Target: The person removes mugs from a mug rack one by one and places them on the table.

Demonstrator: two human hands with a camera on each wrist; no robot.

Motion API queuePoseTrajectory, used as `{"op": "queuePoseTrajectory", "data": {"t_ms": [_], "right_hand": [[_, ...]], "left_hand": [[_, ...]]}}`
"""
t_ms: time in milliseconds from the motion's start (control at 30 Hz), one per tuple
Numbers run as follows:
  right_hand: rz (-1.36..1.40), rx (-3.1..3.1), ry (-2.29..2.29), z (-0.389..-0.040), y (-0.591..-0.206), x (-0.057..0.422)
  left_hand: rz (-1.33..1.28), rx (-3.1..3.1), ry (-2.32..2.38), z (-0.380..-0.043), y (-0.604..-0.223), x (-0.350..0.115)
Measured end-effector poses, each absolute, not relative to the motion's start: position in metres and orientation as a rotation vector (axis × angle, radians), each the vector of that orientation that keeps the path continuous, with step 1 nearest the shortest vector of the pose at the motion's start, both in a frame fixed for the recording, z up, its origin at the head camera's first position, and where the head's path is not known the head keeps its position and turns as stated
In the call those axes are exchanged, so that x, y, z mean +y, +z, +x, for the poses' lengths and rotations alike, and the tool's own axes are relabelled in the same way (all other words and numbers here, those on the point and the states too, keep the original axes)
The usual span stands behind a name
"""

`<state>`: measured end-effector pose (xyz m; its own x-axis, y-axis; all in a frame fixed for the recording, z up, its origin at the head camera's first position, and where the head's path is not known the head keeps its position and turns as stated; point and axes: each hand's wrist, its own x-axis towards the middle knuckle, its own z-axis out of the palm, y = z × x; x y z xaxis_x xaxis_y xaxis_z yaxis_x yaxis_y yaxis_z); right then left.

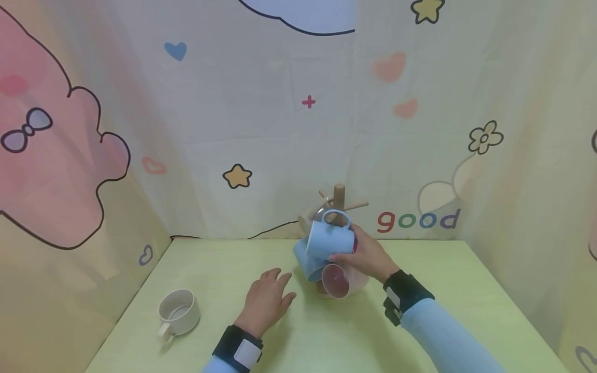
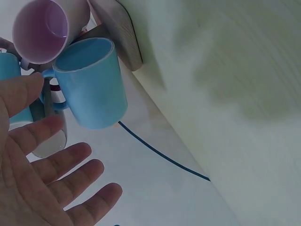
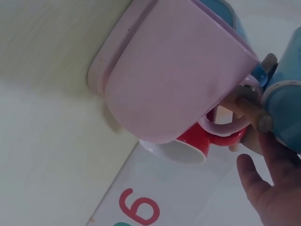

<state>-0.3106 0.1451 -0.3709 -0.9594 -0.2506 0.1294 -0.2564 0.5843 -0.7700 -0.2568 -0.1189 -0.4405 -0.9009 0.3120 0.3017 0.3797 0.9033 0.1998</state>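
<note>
My right hand grips a light blue mug in front of a wooden mug tree, thumb near the lower side. The mug lies tilted with its handle upward. In the right wrist view, a wooden peg stands close beside this mug. A second blue mug and a pink mug hang low on the tree; a red mug with a white inside hangs behind the pink one. My left hand, fingers spread and holding nothing, hovers left of the tree, apart from the mugs.
On the left of the pale green table stands a white mug, its handle toward the front. A printed curtain hangs close behind the tree and along both sides.
</note>
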Motion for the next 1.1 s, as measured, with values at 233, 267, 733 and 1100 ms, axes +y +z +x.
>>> {"op": "queuePoseTrajectory", "data": {"t_ms": [233,267,733,1100], "right_hand": [[0.381,-2.783,1.354,-0.308,-0.372,0.145],[0.375,-2.778,1.359,-0.308,-0.372,0.145],[0.288,-2.715,1.377,-0.299,-0.375,0.140],[0.192,-2.605,1.487,-0.284,-0.374,0.128]], "left_hand": [[-0.539,-2.799,-0.356,-0.256,-0.443,-0.117],[-0.540,-2.797,-0.360,-0.256,-0.443,-0.116],[-0.553,-2.795,-0.376,-0.255,-0.443,-0.113],[-0.553,-2.769,-0.456,-0.255,-0.441,-0.110]]}}
